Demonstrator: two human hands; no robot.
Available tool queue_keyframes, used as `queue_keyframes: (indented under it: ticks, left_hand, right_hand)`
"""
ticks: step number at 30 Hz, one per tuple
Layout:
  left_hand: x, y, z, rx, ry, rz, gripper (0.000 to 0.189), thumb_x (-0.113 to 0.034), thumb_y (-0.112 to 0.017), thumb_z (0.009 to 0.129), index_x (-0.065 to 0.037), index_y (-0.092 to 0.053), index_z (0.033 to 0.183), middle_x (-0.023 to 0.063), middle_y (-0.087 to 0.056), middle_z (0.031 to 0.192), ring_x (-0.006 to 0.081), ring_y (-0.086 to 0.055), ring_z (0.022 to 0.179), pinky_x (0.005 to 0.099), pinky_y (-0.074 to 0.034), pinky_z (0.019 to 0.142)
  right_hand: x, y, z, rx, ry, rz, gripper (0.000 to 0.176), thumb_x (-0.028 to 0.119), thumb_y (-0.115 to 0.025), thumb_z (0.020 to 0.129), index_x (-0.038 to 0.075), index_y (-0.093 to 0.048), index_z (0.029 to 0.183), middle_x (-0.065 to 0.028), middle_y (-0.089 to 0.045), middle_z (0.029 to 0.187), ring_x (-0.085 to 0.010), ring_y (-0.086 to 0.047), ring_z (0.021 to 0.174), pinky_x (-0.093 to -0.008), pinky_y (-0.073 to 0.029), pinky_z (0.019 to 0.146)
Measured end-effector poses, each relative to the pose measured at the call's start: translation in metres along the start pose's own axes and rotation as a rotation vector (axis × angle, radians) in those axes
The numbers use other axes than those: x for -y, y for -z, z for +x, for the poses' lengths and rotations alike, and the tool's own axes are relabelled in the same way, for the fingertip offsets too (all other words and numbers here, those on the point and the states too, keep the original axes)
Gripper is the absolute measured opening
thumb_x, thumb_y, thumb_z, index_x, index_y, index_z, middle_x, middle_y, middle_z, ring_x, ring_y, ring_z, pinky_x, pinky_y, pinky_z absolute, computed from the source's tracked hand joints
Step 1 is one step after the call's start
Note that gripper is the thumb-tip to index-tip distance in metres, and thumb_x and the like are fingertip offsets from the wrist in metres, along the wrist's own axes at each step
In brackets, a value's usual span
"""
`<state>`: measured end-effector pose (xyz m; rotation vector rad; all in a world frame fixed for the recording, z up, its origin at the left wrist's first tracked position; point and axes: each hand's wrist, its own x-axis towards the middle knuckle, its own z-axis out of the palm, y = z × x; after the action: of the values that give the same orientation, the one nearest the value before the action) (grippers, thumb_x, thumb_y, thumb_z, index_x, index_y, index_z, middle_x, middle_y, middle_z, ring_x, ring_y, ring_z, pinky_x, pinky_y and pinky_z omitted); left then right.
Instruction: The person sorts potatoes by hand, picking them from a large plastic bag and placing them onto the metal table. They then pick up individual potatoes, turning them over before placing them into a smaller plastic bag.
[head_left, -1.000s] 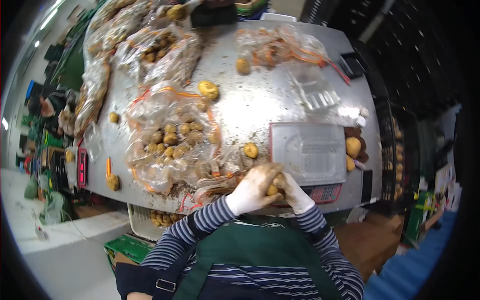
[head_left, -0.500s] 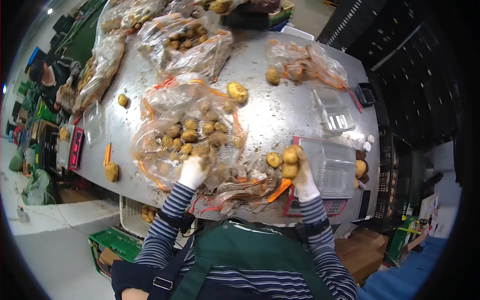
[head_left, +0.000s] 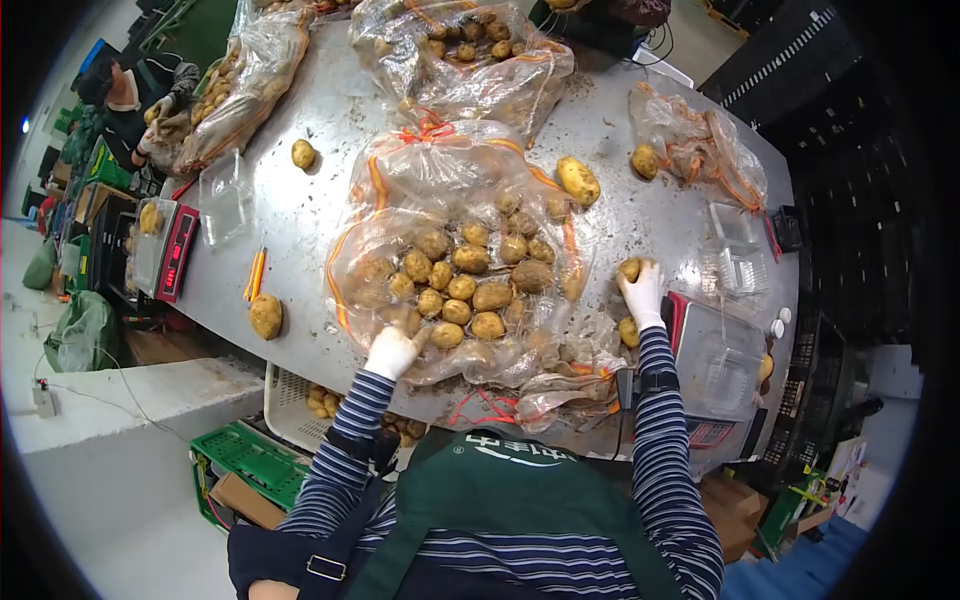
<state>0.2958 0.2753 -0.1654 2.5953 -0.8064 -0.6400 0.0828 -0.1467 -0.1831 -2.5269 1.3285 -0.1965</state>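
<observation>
My left hand [head_left: 398, 348], in a soiled white glove, is at the lower left edge of an open clear plastic bag [head_left: 420, 160] of potatoes. Its fingers reach among the potatoes [head_left: 447, 335]; whether they grip one is unclear. My right hand [head_left: 641, 285] is closed on a potato [head_left: 630, 268] over the metal table, right of the bag. Another potato [head_left: 628, 332] lies just below that hand. A clear tray [head_left: 732, 378] rests on the scale [head_left: 690, 432] at the right.
More potato bags [head_left: 540, 85] stand along the far side of the table [head_left: 330, 205]. Loose potatoes [head_left: 265, 316], orange pens [head_left: 256, 274] and a second scale [head_left: 176, 254] are at the left. A co-worker [head_left: 125, 100] handles potatoes at the far left.
My right hand has moved away from the tray toward the bag's right side; it held two potatoes, now one shows. The view has shifted, and more potatoes show in the bag.
</observation>
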Motion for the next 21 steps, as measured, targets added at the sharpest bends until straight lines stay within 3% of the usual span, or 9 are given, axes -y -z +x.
queue_keyframes:
  ticks: [1, 4, 7, 9, 13, 15, 16, 19, 21]
  left_hand:
    - [-0.027, 0.045, 0.001, 0.202, 0.201, -0.050, 0.077, -0.045, -0.056, 0.089, -0.004, -0.025, 0.146, 0.0201, -0.069, 0.079, 0.0321, -0.069, 0.077, 0.0405, -0.054, 0.074]
    - [0.017, 0.049, 0.020, 0.080, 0.250, -0.266, 0.081, -0.039, -0.056, 0.092, -0.007, -0.009, 0.150, 0.0160, -0.068, 0.073, 0.0239, -0.067, 0.065, 0.0363, -0.055, 0.064]
    - [0.014, 0.075, 0.023, 0.157, 0.355, -0.684, 0.081, -0.032, -0.055, 0.093, -0.012, -0.001, 0.151, 0.0122, -0.068, 0.076, 0.0160, -0.064, 0.063, 0.0311, -0.055, 0.056]
    - [0.021, 0.065, 0.027, -0.012, 0.260, -1.396, 0.079, -0.031, -0.056, 0.093, -0.012, -0.005, 0.150, 0.0128, -0.067, 0.088, 0.0178, -0.065, 0.069, 0.0329, -0.057, 0.062]
    - [0.082, 0.055, 0.050, -0.443, 0.181, -1.589, 0.068, -0.029, -0.055, 0.093, -0.005, -0.020, 0.146, 0.0164, -0.058, 0.116, 0.0217, -0.056, 0.110, 0.0400, -0.049, 0.094]
    - [0.093, 0.070, 0.058, -0.474, 0.208, -1.333, 0.065, -0.030, -0.057, 0.092, 0.001, -0.029, 0.142, 0.0210, -0.052, 0.123, 0.0260, -0.047, 0.123, 0.0439, -0.038, 0.104]
    - [0.102, 0.072, 0.062, -0.513, 0.170, -0.989, 0.065, -0.031, -0.059, 0.090, 0.002, -0.033, 0.140, 0.0225, -0.051, 0.126, 0.0285, -0.046, 0.125, 0.0436, -0.035, 0.106]
    - [0.089, 0.078, 0.057, -0.456, 0.157, -0.536, 0.076, -0.035, -0.067, 0.083, 0.003, -0.033, 0.139, 0.0270, -0.045, 0.135, 0.0352, -0.040, 0.130, 0.0412, -0.031, 0.109]
    - [0.076, 0.073, 0.048, -0.283, 0.120, -0.059, 0.088, -0.032, -0.075, 0.075, 0.002, -0.030, 0.141, 0.0283, -0.039, 0.139, 0.0383, -0.041, 0.129, 0.0411, -0.033, 0.109]
  right_hand:
    - [0.010, 0.008, -0.004, 0.008, -0.006, -0.009, 0.052, 0.034, -0.069, 0.077, 0.004, -0.056, 0.117, -0.0189, -0.053, 0.115, -0.0381, -0.048, 0.112, -0.0459, -0.040, 0.097]
    - [0.075, 0.046, -0.018, -0.302, 0.120, 0.437, 0.034, 0.014, -0.060, 0.086, 0.005, -0.055, 0.118, -0.0165, -0.052, 0.120, -0.0305, -0.050, 0.113, -0.0393, -0.041, 0.097]
    - [0.174, 0.057, -0.052, 0.028, 0.396, 0.679, 0.024, 0.007, -0.060, 0.083, 0.003, -0.062, 0.106, -0.0100, -0.063, 0.101, -0.0240, -0.060, 0.095, -0.0336, -0.047, 0.086]
    - [0.219, 0.019, -0.070, 0.414, 0.657, 0.750, 0.028, 0.010, -0.063, 0.079, 0.005, -0.063, 0.106, -0.0108, -0.063, 0.103, -0.0251, -0.059, 0.098, -0.0358, -0.047, 0.087]
    - [0.286, -0.043, -0.064, 0.618, 0.895, 0.224, 0.038, 0.013, -0.061, 0.081, 0.001, -0.057, 0.117, -0.0195, -0.057, 0.118, -0.0315, -0.054, 0.111, -0.0428, -0.044, 0.095]
    - [0.300, -0.090, -0.035, 0.377, 0.879, 0.307, 0.046, 0.008, -0.056, 0.081, -0.002, -0.049, 0.125, -0.0236, -0.052, 0.122, -0.0364, -0.052, 0.112, -0.0454, -0.042, 0.098]
    - [0.317, -0.066, -0.015, 0.546, 0.672, 0.366, 0.048, 0.006, -0.056, 0.079, -0.002, -0.049, 0.126, -0.0237, -0.051, 0.123, -0.0371, -0.051, 0.113, -0.0449, -0.041, 0.100]
    - [0.343, -0.037, 0.023, -0.027, 0.745, 0.293, 0.036, 0.012, -0.060, 0.080, 0.000, -0.056, 0.114, -0.0218, -0.056, 0.116, -0.0363, -0.053, 0.107, -0.0409, -0.045, 0.095]
    - [0.345, -0.012, 0.024, 0.194, 0.618, 0.506, 0.027, 0.015, -0.059, 0.082, 0.004, -0.060, 0.107, -0.0177, -0.062, 0.101, -0.0346, -0.059, 0.095, -0.0410, -0.048, 0.087]
